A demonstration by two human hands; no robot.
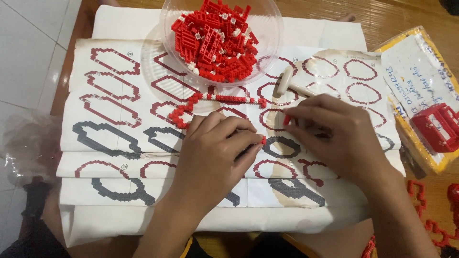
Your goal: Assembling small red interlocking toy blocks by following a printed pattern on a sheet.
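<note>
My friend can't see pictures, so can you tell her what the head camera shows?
Two hands work over a sheet of printed building diagrams: the left hand pinches a tiny red brick, and the right hand holds another red piece. Above them lies a thin red-and-white brick outline and a clear bowl heaped with small red bricks.

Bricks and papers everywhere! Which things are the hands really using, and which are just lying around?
In use:
left hand pinching a tiny red brick
right hand holding a red piece
red brick chain
instruction sheet
bowl of red bricks

Lying about:
white tool
yellow bag
red outlines at the right
clear plastic bag
</note>
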